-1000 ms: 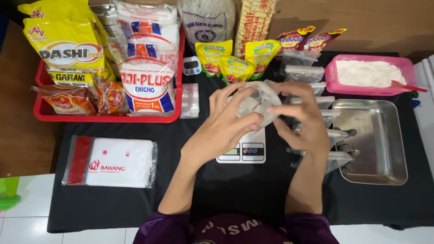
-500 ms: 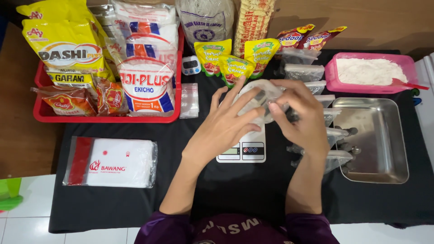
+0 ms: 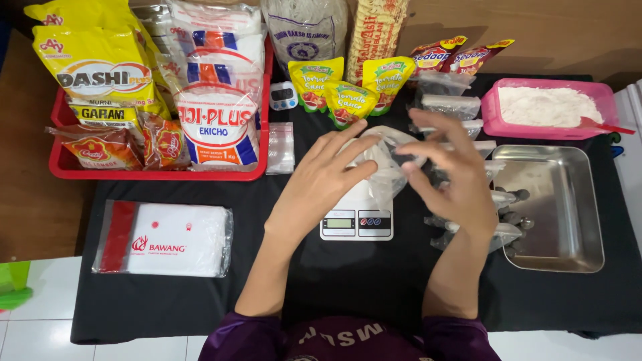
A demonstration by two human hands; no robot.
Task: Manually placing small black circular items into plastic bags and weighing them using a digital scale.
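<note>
**Q:** What are your hands on, over that black cloth [image 3: 200, 294]?

**A:** A small clear plastic bag [image 3: 386, 160], held just above the white kitchen scale [image 3: 356, 214]. My left hand [image 3: 321, 180] lies nearly flat, fingers stretched along the bag's near side. My right hand [image 3: 455, 177] is curled, thumb and fingertips pinched on the bag's right edge. Both have hold of it; neither is fully closed.

**Q:** How do you handle it well?

**A:** I would judge that thin film wants a light pinch at the rim, not a squeeze, with the left hand steadying it so the mouth stays flat. Keeping it over the scale should keep any spill off the cloth.

**Q:** What lies around you?

**A:** Small filled bags [image 3: 461, 107] are stacked just right of my hands, beside a steel tray [image 3: 568, 254]. A pink tub [image 3: 495, 113] of white powder [image 3: 548, 105] sits behind it, and a red basket [image 3: 60, 160] of packets stands well to the left.
</note>
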